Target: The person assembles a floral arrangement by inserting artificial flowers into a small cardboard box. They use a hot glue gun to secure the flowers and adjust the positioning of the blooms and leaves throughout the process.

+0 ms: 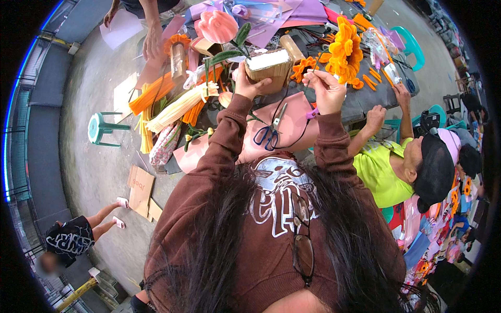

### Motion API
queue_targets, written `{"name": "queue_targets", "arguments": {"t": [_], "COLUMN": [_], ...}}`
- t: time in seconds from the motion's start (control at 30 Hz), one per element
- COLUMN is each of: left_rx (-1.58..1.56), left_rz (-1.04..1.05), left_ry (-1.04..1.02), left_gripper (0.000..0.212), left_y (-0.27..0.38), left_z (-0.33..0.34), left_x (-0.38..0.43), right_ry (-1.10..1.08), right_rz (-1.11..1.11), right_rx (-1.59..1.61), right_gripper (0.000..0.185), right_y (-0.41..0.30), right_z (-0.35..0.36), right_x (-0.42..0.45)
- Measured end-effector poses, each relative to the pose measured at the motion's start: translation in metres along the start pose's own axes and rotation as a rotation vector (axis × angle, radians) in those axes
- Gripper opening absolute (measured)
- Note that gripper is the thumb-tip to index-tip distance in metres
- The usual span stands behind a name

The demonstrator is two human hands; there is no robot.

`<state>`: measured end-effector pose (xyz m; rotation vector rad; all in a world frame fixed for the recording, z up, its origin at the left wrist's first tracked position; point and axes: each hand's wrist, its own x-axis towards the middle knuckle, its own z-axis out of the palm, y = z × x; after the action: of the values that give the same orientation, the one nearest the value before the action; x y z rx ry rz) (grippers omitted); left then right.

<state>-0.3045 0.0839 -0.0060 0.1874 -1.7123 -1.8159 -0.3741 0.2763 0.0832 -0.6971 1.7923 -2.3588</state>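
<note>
My left hand (250, 84) grips a cardboard box (269, 70) with a white block in its top. A pink fuzzy-wire tulip (217, 27) with green leaves rises beside the box. Between the thumb and fingers of my right hand (323, 88) is the thin green stem of an orange fuzzy-wire flower (344, 51). Scissors with dark blue handles (268, 137) lie on pink wrapping sheet (250, 146) below my hands. Close to my right wrist is a purple-handled tool (312, 114), only partly visible.
Bundles of cream (182, 107) and orange pipe cleaners (152, 94) lie on the table's left. A floral pouch (165, 144) sits at its edge. Co-workers' hands are at the upper left and at the right. A green stool (102, 128) stands on the floor.
</note>
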Motion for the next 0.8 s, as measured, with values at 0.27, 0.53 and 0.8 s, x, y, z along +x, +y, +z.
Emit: {"name": "queue_targets", "arguments": {"t": [0.27,0.53,0.8], "left_rx": [-0.056,-0.098,-0.048], "left_rz": [-0.001,0.038,0.015], "left_ry": [0.009,0.015,0.026], "left_gripper": [0.086,0.092,0.087], "left_y": [-0.01,-0.015,-0.018], "left_z": [-0.003,-0.004,-0.005], "left_x": [0.005,0.013,0.022], "right_ry": [-0.016,-0.009,-0.019], "right_rz": [-0.009,0.009,-0.002], "right_rx": [0.002,0.015,0.016], "right_gripper": [0.012,0.012,0.012], "right_y": [0.003,0.009,0.016], "right_z": [0.002,0.003,0.001], "right_x": [0.002,0.005,0.01]}}
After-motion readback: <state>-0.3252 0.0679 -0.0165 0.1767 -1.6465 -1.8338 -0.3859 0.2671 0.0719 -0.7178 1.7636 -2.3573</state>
